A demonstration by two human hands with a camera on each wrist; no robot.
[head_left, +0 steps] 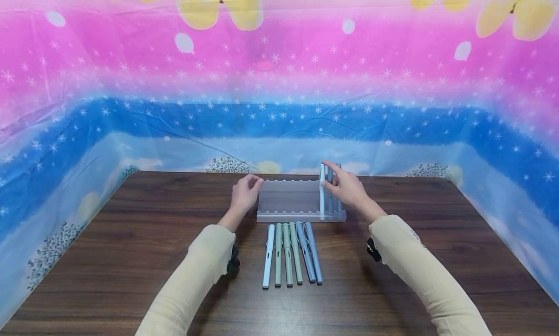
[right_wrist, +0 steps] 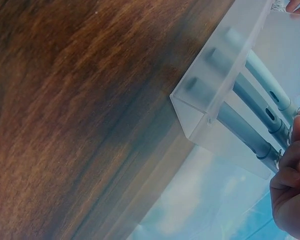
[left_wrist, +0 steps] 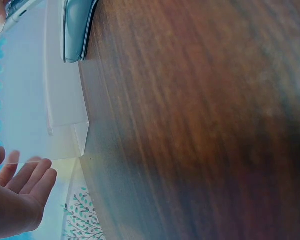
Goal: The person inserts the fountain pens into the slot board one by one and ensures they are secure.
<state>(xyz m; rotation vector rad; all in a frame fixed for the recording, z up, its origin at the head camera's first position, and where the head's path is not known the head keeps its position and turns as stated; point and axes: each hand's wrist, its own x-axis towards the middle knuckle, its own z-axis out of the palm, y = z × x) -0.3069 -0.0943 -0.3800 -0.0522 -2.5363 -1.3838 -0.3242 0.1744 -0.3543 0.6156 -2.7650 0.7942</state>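
Note:
A frosted clear pen rack (head_left: 288, 196) with scalloped edges stands near the table's far side. At its upper left corner, my left hand (head_left: 246, 193) pinches the edge between thumb and fingers; the left wrist view shows the fingers (left_wrist: 42, 182) behind the sheet. My right hand (head_left: 347, 185) holds a pale blue pen (head_left: 322, 200) by its upper part, index finger at the top and thumb lower down. That pen's lower end is in the rack's front trough. Right of it, two darker blue-grey pens (right_wrist: 257, 105) lean in the rack, partly behind the right hand.
In front of the rack several capped pens lie side by side: a pale blue one (head_left: 268, 256), green ones (head_left: 287, 256) and blue-grey ones (head_left: 314, 256). They rest on the dark wood table (head_left: 174, 205). A patterned cloth (head_left: 279, 118) hangs around the back and sides.

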